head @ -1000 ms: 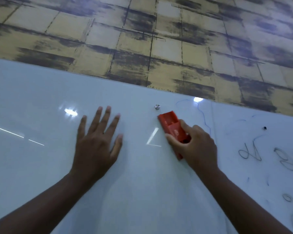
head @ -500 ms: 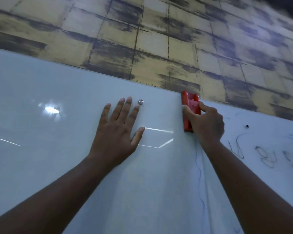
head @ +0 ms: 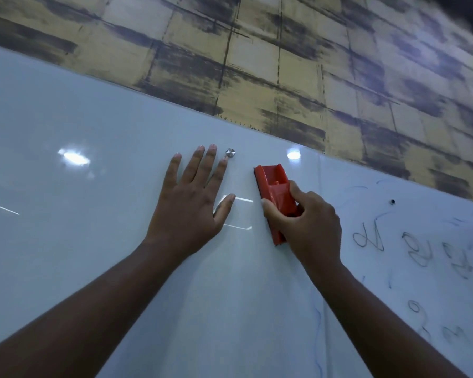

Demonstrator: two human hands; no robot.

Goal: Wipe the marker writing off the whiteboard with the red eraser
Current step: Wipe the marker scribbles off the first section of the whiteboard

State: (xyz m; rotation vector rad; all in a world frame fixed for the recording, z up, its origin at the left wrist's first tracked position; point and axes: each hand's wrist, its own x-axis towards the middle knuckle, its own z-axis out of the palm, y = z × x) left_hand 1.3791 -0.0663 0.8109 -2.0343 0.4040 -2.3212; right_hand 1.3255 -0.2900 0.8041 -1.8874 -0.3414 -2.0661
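Red plastic block eraser [head: 274, 192] sits pressed to the glossy white whiteboard [head: 93, 241], clamped in the right hand [head: 307, 227], just right of the left hand [head: 191, 203], which lies flat with fingers spread. Its long axis runs up the board, top end tipped slightly left. The danger, I'd say: the scrawled marker writing [head: 410, 249] lies right of that hand, so strokes here miss it, or a slanted pad only smears.

The left hand [head: 191, 205] is lying flat on the whiteboard [head: 93, 255], just left of the right hand [head: 309, 227], which is holding the eraser [head: 275, 192] against the board. A metal stud [head: 230, 153] is sitting just above the left fingertips. Marker writing [head: 421, 255] is lying to the right of the hands. The wall [head: 284, 64] is running above the whiteboard.
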